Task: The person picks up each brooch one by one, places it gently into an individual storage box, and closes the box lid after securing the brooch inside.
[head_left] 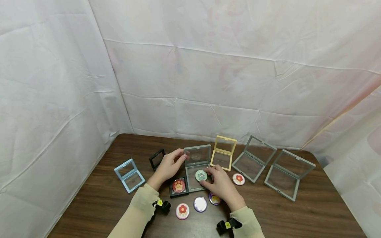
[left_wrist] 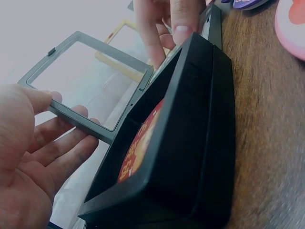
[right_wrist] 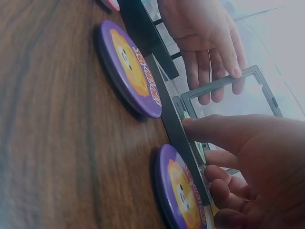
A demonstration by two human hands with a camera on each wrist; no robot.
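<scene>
One round pale-green printed badge (head_left: 201, 175), right grip (head_left: 221, 184) pinching it, left grip (head_left: 169, 166) pinching grey-framed lid (head_left: 198, 154)

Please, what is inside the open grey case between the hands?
In the grey case, a green badge shows, held by the right hand. What lies beneath the badge is covered.

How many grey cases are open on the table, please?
3. The left hand holds the first grey case; the second grey case and third grey case stand open farther right. None seems hidden.
</scene>
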